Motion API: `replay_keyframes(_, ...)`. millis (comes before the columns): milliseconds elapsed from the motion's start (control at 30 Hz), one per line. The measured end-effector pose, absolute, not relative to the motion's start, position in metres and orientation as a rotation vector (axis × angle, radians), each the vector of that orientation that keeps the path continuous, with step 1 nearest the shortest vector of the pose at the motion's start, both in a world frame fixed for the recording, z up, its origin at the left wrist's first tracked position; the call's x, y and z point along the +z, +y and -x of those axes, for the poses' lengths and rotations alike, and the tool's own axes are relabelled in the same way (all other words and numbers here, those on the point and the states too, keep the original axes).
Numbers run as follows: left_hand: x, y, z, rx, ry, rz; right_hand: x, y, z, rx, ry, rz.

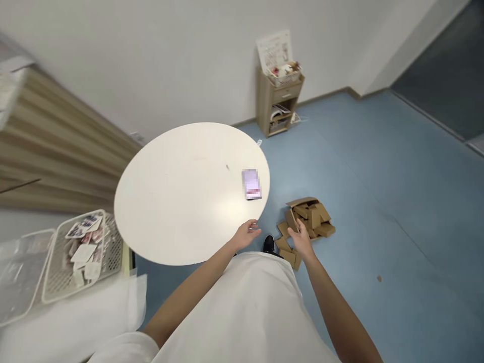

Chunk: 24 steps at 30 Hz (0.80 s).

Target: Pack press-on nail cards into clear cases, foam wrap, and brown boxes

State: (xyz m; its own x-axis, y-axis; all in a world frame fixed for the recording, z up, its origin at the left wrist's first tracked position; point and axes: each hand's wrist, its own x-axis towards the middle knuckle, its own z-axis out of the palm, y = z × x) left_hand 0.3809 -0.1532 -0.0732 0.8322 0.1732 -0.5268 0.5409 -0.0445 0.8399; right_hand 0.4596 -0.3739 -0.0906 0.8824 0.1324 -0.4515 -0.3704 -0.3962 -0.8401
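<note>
My left hand (246,235) hovers by the near right edge of a white oval table (177,191), empty, its fingers curved and apart. My right hand (302,242) is also empty, with thumb and fingers spread, and in the view it overlaps the near side of a heap of small brown cardboard boxes (313,218). Those boxes fill a larger open carton on the floor, and several more boxes (288,257) lie loose beside it. On the table's right side rests a flat device with a pixelated, purplish screen (251,183), probably a phone.
A small wooden cabinet (266,103) with a basket (285,76) on top stands against the wall. At left, a white plastic basket (108,252) holds cards and packets, near a striped curtain (68,136). Blue floor (370,191) extends to the right, with a small brown scrap (379,278) on it.
</note>
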Motion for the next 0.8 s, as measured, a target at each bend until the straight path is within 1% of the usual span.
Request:
replay_keyframes(200,-0.054,-0.083,-0.301,-0.048,0.766,-1.587,-0.048,-0.257,-0.436,0.792,-0.171,1.82)
replay_keyframes(400,-0.055,-0.037,-0.225,0.233,1.018,-1.448,-0.033,-0.167,-0.39,1.073,-0.448,1.747)
replay_keyframes(600,-0.057,-0.027,-0.19,0.395,1.159,-1.29,-0.018,-0.125,-0.361,1.289,-0.662,1.74)
replay_keyframes(800,-0.049,-0.029,-0.173,0.468,1.253,-1.221,-0.021,-0.098,-0.367,1.5,-0.774,1.725)
